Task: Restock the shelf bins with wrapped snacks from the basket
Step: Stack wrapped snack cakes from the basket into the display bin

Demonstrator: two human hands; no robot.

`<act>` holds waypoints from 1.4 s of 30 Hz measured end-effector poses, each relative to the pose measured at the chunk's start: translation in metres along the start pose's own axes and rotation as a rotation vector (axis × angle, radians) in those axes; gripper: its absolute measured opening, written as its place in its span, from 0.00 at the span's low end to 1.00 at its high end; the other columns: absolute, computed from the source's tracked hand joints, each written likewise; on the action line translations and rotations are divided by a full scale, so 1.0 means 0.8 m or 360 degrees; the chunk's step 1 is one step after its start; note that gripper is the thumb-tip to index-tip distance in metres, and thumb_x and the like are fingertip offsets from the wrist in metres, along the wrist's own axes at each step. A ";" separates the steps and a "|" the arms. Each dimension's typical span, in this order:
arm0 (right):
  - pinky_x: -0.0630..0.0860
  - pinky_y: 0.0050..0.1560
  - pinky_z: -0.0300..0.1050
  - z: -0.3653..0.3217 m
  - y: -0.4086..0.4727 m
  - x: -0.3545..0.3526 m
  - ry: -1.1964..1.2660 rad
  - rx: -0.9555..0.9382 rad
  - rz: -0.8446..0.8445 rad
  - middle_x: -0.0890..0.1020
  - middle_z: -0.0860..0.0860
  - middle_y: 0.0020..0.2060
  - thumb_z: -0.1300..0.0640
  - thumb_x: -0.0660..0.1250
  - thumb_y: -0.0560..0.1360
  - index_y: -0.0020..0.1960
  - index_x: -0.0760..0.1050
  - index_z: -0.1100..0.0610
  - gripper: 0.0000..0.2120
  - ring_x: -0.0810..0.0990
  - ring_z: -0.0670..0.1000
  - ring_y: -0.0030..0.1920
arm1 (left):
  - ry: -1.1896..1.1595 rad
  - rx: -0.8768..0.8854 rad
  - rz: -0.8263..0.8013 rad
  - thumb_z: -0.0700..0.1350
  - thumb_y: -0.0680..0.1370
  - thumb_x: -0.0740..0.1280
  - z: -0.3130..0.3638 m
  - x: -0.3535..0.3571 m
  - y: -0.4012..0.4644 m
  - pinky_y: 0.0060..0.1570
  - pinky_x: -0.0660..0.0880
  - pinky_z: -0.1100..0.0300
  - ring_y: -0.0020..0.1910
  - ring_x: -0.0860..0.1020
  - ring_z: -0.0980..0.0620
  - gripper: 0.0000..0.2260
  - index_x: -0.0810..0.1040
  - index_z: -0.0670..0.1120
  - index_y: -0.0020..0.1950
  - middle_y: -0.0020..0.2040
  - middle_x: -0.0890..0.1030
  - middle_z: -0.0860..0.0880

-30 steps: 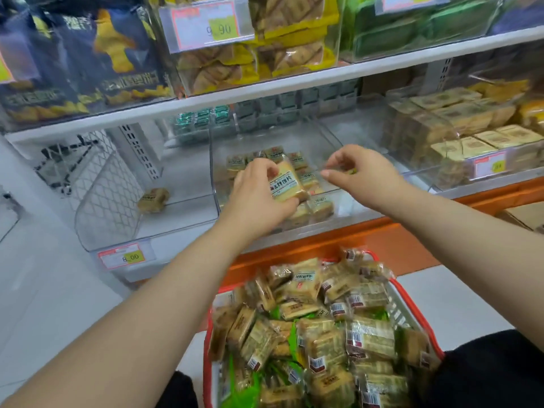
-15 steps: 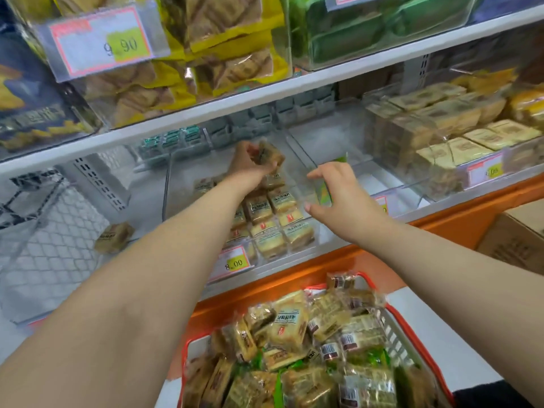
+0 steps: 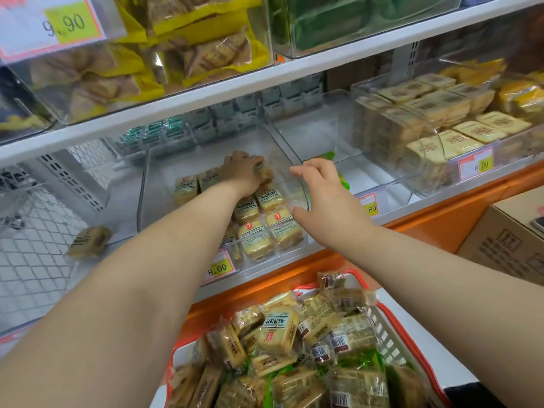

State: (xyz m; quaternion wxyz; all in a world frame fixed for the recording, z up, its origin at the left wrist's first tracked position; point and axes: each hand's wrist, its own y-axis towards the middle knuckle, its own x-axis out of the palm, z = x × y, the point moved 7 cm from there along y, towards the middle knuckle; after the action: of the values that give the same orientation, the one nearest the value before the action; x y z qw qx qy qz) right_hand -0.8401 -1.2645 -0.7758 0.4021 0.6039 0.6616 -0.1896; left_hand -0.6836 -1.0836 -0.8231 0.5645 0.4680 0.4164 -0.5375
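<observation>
Restocking is seen well under way at a shop shelf (image 3: pixel 294 72), where a clear bin (image 3: pixel 164 169) is being filled with wrapped snacks from a red basket (image 3: pixel 379 312) held below it. The left hand (image 3: pixel 243 172) is reached deep into the bin, its fingers curled over a snack (image 3: pixel 264 171) that is being set down at the back of the rows; that grip is judged to be clamped on the packet, though the fingertips are partly hidden. The right hand (image 3: pixel 325 198) is held at the bin's right wall, fingers apart and loosely bent, with nothing gripped in it; whether the wall is actually touched cannot be told. Two neat rows of snacks (image 3: pixel 265 228) are already laid in the front half of the bin, and two more packets are placed at its left rear, while much of the floor at the back is left bare. One stray packet (image 3: pixel 89 241) is seen lying on the shelf to the left, outside the bin. The basket is shown heaped with packets (image 3: pixel 278 329), so most of the work is judged to be left. The neighbouring bin (image 3: pixel 347 134) to the right holds only a few green packets (image 3: pixel 343 181).
</observation>
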 end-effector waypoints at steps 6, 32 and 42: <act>0.75 0.57 0.50 0.000 0.000 0.002 -0.0042 0.0010 -0.0004 0.56 0.46 0.73 0.54 0.67 0.76 0.76 0.58 0.48 0.32 0.74 0.52 0.61 | 0.0400 0.0154 0.0062 0.48 0.82 0.59 0.016 0.002 -0.008 0.65 0.68 0.46 0.70 0.63 0.43 0.20 0.65 0.53 0.74 0.73 0.65 0.46; 0.71 0.46 0.43 -0.068 -0.230 0.098 -0.0697 -0.0213 -0.1183 0.80 0.51 0.55 0.53 0.66 0.77 0.56 0.74 0.51 0.09 0.77 0.52 0.49 | -0.0138 0.0176 -0.0525 0.51 0.80 0.63 0.005 0.032 -0.470 0.60 0.72 0.52 0.63 0.74 0.46 0.18 0.72 0.51 0.70 0.65 0.76 0.48; 0.58 0.72 0.58 -0.025 -0.297 0.147 -0.1347 -0.0592 -0.1262 0.65 0.59 0.72 0.55 0.64 0.78 0.77 0.57 0.52 0.30 0.64 0.60 0.72 | -0.0105 0.0176 -0.1054 0.54 0.81 0.63 -0.020 0.043 -0.526 0.52 0.74 0.57 0.56 0.77 0.51 0.22 0.67 0.52 0.74 0.67 0.74 0.50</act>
State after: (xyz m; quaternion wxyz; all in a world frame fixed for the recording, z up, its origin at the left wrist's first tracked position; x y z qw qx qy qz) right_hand -1.0659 -1.2210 -0.9087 0.6277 0.1035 0.6408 -0.4298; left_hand -1.1000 -1.0684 -0.8937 0.3462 0.3195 0.4977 -0.7283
